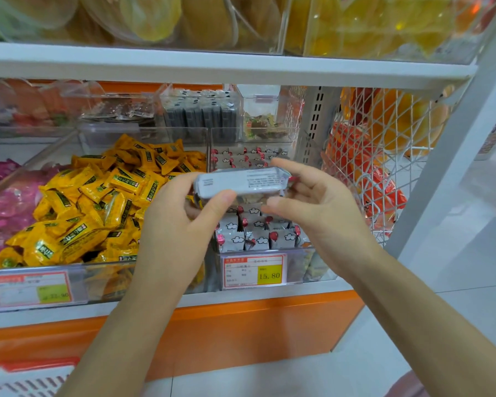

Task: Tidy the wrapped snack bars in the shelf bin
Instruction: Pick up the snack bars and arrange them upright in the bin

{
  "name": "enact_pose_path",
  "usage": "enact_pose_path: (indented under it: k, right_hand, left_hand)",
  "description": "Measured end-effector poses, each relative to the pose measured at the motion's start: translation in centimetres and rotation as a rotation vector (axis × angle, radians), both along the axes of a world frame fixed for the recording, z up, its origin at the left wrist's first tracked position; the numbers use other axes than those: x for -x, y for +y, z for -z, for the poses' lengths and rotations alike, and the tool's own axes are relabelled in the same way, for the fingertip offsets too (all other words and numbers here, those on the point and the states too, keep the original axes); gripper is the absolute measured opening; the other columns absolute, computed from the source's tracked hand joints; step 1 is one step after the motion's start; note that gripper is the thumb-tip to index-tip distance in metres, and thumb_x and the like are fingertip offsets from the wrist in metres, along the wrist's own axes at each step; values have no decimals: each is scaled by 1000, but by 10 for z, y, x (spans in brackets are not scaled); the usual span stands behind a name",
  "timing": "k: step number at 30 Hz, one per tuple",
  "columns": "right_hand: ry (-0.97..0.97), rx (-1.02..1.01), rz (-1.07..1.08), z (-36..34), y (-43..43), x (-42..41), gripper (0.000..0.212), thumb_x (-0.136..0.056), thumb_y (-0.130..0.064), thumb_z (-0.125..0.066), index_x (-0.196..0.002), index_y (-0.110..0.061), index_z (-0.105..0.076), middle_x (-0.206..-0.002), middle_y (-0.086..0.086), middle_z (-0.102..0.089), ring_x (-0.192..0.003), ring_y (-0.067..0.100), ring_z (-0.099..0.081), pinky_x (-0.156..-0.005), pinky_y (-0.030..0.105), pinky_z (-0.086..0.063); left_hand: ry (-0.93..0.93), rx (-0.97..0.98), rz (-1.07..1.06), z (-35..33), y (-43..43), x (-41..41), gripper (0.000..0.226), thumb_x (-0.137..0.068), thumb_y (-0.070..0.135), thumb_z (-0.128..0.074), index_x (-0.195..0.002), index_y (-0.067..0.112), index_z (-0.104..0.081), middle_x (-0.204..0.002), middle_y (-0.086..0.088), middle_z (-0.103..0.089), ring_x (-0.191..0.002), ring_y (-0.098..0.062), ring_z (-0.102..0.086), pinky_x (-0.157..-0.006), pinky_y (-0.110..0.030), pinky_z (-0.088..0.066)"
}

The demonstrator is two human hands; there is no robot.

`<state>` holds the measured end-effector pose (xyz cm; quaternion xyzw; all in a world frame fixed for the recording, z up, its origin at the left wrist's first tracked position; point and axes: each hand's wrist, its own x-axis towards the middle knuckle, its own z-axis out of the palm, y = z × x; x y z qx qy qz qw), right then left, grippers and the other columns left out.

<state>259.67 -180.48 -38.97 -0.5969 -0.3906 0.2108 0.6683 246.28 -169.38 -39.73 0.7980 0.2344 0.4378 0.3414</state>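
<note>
Grey-white foil-wrapped snack bar [241,181] | probably light, slippery, crushable | left hand [184,213], right hand [312,202] grasping its ends, thumbs in front, fingers behind.

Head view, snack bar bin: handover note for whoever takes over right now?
Left hand: grips the left end of a wrapped snack bar, thumb on its front edge.
Right hand: holds the bar's right end, index finger over, thumb under.
The bar is level, printed side up, above the clear shelf bin with the 15.80 price tag.
Done: cloud-print bars stand in rows at the bin's front.
Left: set the held bar into a row. The bin's middle is hidden behind the hands.
</note>
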Motion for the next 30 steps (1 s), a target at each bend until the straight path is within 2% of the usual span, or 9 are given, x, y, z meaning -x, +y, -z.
enact_pose_path:
  k: [3, 5, 7, 10, 14, 18, 23, 27, 30]
  right_hand:
    - [-159, 25, 23, 0, 1, 0, 41, -82, 2, -65, -116, -22, -60, -101, 2, -70, -84, 20, -68, -73, 29, -58]
    - [-162, 30, 31, -1, 3, -2, 35, -86, -1, -61, -115, -20, -60, -93, 0, -70, -73, 14, -66, -63, 23, -56]
    - [-128, 27, 79, -2, 3, -7, 25, -89, -4, -59, -111, -16, -62, -87, 1, -70, -65, 7, -65, -57, 16, -52]
    - [-108, 35, 257, -2, 2, -22, 15, -89, -12, -61, -103, -11, -65, -88, 8, -71, -68, 11, -68, -60, 20, -54]
    - [-118, 31, 424, -3, 2, -38, 19, -86, -17, -66, -100, -5, -62, -89, 12, -69, -72, 19, -69, -74, 39, -59]
    - [-85, 3, 462, -8, 5, -50, 20, -87, -17, -64, -101, -3, -59, -86, 10, -67, -71, 18, -69, -76, 40, -58]
    - [-119, 2, 468, -15, 9, -57, 18, -88, -20, -63, -97, -4, -59, -80, 6, -64, -63, 12, -64, -73, 40, -55]
    - [-122, -12, 469, -19, 14, -63, 21, -87, -20, -64, -97, -2, -59, -90, 18, -65, -84, 35, -64, -79, 51, -53]
    - [-123, -16, 456, -20, 15, -65, 18, -87, -19, -64, -96, -4, -61, -89, 14, -67, -81, 30, -67, -78, 48, -55]
  left_hand:
    - [63, -87, -27, 4, 3, -2, 13, -87, 43, -53, -100, 43, -53, -96, 14, -56, -82, -3, -49, -67, -3, -37]
    - [104, -156, -72, 9, 5, -4, 30, -88, 48, -50, -111, 31, -58, -102, 8, -49, -87, -2, -41, -75, -4, -32]
    - [151, -221, -119, 9, 5, -6, 46, -87, 51, -46, -120, 22, -58, -106, 8, -40, -100, -1, -32, -81, -11, -24]
    - [261, -284, -114, 11, 3, -7, 60, -85, 52, -44, -133, 17, -48, -117, 6, -41, -108, -1, -23, -90, -16, -16]
    - [404, -410, -101, 7, 1, -13, 56, -91, 51, -40, -136, 18, -45, -133, 3, -46, -122, -11, -26, -99, -33, -23]
    - [653, -515, -47, -9, 14, -46, 59, -92, 50, -29, -142, 18, -32, -145, 2, -39, -133, -18, -29, -113, -42, -9]
    - [1025, -582, -38, -22, 45, -101, 75, -90, 62, -13, -142, 9, -26, -135, -11, -49, -127, -26, -43, -113, -51, -5]
    - [1305, -548, -54, -23, 62, -125, 94, -77, 75, 3, -148, 17, -12, -150, -10, -32, -140, -29, -24, -112, -54, 3]
    - [1385, -519, -91, -23, 66, -130, 99, -71, 79, 8, -149, 19, -4, -152, -10, -29, -142, -30, -18, -113, -53, 3]
